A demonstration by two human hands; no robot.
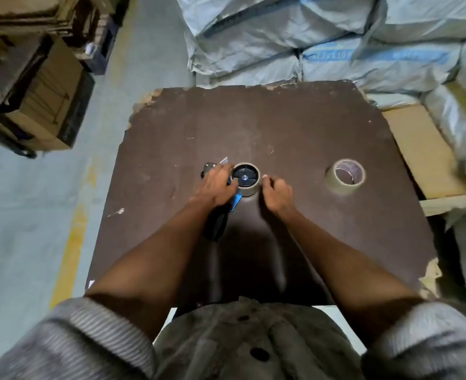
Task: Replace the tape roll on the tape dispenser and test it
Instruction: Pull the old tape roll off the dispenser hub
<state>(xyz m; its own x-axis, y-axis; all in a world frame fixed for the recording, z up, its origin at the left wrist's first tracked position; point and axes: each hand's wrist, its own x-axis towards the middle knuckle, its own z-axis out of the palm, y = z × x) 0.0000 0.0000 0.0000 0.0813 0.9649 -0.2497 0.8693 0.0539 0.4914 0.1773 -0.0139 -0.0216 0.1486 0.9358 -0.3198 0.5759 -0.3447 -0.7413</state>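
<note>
**Hands meet at tape dispenser on worn board**

Head view: the left hand (pixel 217 187) presses the tape dispenser (pixel 227 193) at the board's (pixel 295 127) center. The right hand (pixel 277 193), loosely curled, empty, sits at the mounted roll's (pixel 249 187) three o'clock. A spare roll (pixel 345 175) lies farther along that line.

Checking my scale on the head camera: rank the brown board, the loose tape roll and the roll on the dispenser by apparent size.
1. Brown board, by far the largest.
2. Loose tape roll.
3. Roll on the dispenser, slightly smaller; similar distance, so the gap is small.
</note>
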